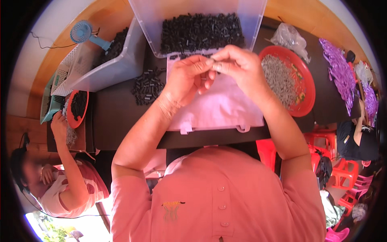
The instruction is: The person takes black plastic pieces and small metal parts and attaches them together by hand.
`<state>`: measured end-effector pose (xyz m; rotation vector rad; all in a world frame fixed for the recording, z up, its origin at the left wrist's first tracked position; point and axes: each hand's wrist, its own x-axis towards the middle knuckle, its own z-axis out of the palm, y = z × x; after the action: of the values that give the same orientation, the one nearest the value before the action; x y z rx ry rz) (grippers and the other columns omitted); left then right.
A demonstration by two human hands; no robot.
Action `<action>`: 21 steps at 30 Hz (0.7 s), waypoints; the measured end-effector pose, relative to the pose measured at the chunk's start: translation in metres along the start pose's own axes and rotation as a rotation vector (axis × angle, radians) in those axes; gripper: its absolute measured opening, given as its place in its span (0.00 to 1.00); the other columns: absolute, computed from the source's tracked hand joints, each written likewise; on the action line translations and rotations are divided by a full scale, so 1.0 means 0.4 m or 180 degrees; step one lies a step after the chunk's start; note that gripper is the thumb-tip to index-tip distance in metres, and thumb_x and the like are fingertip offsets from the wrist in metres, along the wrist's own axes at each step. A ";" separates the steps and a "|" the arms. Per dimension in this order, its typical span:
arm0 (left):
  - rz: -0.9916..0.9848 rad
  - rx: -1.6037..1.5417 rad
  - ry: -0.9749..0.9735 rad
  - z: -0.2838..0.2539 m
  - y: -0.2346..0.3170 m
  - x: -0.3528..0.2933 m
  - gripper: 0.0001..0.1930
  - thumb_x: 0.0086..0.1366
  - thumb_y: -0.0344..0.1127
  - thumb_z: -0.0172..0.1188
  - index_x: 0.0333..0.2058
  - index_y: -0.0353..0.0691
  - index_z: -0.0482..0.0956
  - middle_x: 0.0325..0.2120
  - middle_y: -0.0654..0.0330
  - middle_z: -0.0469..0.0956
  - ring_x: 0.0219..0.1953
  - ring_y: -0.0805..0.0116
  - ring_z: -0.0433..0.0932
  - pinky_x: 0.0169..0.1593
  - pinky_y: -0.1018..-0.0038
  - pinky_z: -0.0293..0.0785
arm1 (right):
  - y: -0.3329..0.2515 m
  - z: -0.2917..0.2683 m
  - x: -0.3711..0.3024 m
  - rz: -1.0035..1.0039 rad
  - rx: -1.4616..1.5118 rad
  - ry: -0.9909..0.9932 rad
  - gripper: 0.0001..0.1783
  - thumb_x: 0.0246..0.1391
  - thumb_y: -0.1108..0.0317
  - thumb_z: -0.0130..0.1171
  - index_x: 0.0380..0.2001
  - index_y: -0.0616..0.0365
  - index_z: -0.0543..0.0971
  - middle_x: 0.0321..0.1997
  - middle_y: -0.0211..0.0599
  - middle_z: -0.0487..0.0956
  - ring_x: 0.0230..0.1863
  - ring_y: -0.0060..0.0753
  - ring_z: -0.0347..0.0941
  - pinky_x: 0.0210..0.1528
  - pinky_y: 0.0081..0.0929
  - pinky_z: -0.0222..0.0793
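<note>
My left hand point(186, 76) and my right hand point(244, 66) meet fingertip to fingertip above a pink cloth point(221, 109). Both are closed in a pinch; whatever sits between the fingers is too small and covered to name. Just beyond them, a clear plastic bin point(150, 28) holds a heap of short black tube-like pieces point(201, 34). More loose black pieces point(148, 86) lie on the dark table, left of my left wrist. To the right of my right hand is a red round tray point(309, 94) with many small grey pieces point(278, 76).
A second clear bin point(100, 76) with black pieces stands at the left, a small blue fan point(82, 31) on it. Further left, another person's hand point(59, 125) is beside a red bowl point(84, 115). A clear plastic bag point(290, 38) and purple bundles point(338, 72) lie right.
</note>
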<state>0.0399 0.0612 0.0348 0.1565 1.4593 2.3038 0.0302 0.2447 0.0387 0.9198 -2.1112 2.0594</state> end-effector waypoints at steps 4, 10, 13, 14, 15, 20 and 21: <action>0.0262 0.0416 0.0059 0.015 0.015 -0.004 0.08 0.67 0.36 0.58 0.33 0.36 0.78 0.23 0.62 0.78 0.20 0.74 0.73 0.22 0.79 0.67 | -0.008 -0.013 0.006 0.0208 0.0056 0.0410 0.04 0.55 0.79 0.58 0.34 0.64 0.80 0.29 0.32 0.81 0.33 0.19 0.76 0.37 0.18 0.71; 0.2744 0.4291 0.0188 -0.025 -0.077 0.061 0.10 0.56 0.21 0.61 0.37 0.38 0.79 0.29 0.60 0.73 0.32 0.63 0.75 0.36 0.71 0.72 | -0.014 -0.094 0.018 0.0075 0.0228 0.0956 0.07 0.56 0.74 0.59 0.37 0.60 0.82 0.29 0.28 0.80 0.31 0.17 0.74 0.36 0.15 0.68; 0.2941 0.5023 0.0130 -0.014 -0.092 0.076 0.12 0.51 0.22 0.60 0.36 0.41 0.80 0.30 0.58 0.71 0.36 0.57 0.75 0.36 0.66 0.75 | -0.018 -0.102 0.015 0.0088 0.0240 0.1051 0.07 0.56 0.73 0.59 0.37 0.59 0.82 0.28 0.27 0.79 0.30 0.17 0.74 0.35 0.15 0.67; 0.2867 0.5347 0.0088 -0.016 -0.101 0.079 0.11 0.51 0.22 0.60 0.35 0.42 0.80 0.30 0.59 0.72 0.37 0.57 0.75 0.36 0.65 0.75 | -0.021 -0.102 0.014 0.0122 0.0218 0.1109 0.07 0.56 0.73 0.59 0.37 0.59 0.82 0.27 0.27 0.79 0.30 0.16 0.74 0.35 0.15 0.66; 0.2862 0.5353 0.0103 -0.024 -0.104 0.082 0.11 0.51 0.22 0.60 0.35 0.42 0.80 0.30 0.59 0.72 0.37 0.57 0.75 0.36 0.65 0.75 | -0.024 -0.102 0.014 0.0120 0.0224 0.1096 0.07 0.56 0.73 0.59 0.37 0.59 0.82 0.27 0.27 0.79 0.30 0.16 0.74 0.35 0.15 0.66; 0.3073 0.5391 0.0248 -0.043 -0.109 0.093 0.07 0.47 0.27 0.60 0.29 0.41 0.79 0.30 0.57 0.72 0.38 0.56 0.75 0.35 0.65 0.76 | -0.031 -0.105 0.014 0.0106 0.0167 0.1047 0.07 0.56 0.72 0.58 0.37 0.58 0.83 0.27 0.26 0.79 0.29 0.16 0.74 0.32 0.14 0.64; 0.3065 0.5389 0.0256 -0.046 -0.108 0.093 0.07 0.47 0.27 0.60 0.29 0.41 0.79 0.30 0.57 0.72 0.38 0.56 0.75 0.35 0.65 0.76 | -0.030 -0.107 0.015 0.0113 0.0168 0.1039 0.07 0.56 0.72 0.58 0.37 0.58 0.83 0.27 0.26 0.79 0.29 0.16 0.74 0.32 0.14 0.64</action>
<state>0.0124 0.0765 -0.0161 1.4058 3.3698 0.6685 0.0152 0.2828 0.0567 0.5087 -1.9236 2.1192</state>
